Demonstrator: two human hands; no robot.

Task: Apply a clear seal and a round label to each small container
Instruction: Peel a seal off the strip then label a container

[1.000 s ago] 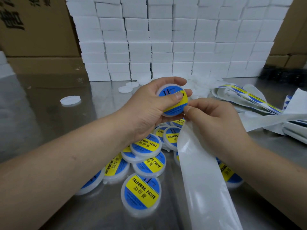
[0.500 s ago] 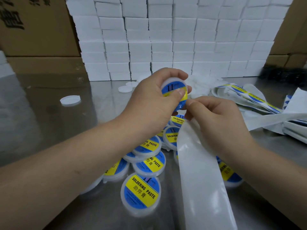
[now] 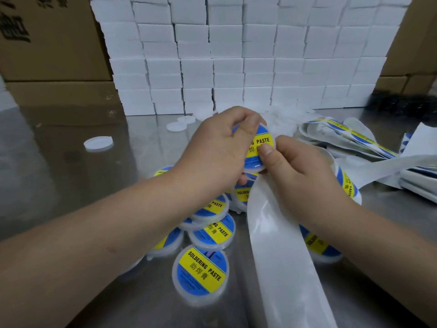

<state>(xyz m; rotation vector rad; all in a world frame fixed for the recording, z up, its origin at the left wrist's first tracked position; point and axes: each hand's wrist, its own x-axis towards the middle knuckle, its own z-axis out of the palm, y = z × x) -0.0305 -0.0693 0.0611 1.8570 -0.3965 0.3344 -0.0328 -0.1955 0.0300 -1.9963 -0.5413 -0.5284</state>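
Gripping the container point(image 3: 260, 141), left fingers point(image 3: 247, 121) curl round it; right fingers point(image 3: 266, 150) pinch its edge.

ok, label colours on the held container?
Round label on the container is blue with a yellow band, black text; head view.

Bright, even, cool-white light falls, seemingly from overhead. The steel desk point(image 3: 71, 185) shines like a dull mirror. It carries hazy reflections of the white boxes point(image 3: 236, 67) and cardboard cartons point(image 3: 52, 43) along its far edge, and only faint, soft shadows. Wide-angle distortion bows the box rows toward the frame edges. Print on the container point(image 3: 200, 271) nearest the desk's front edge reads sharply; label strips point(image 3: 343, 131) at its right side smear.
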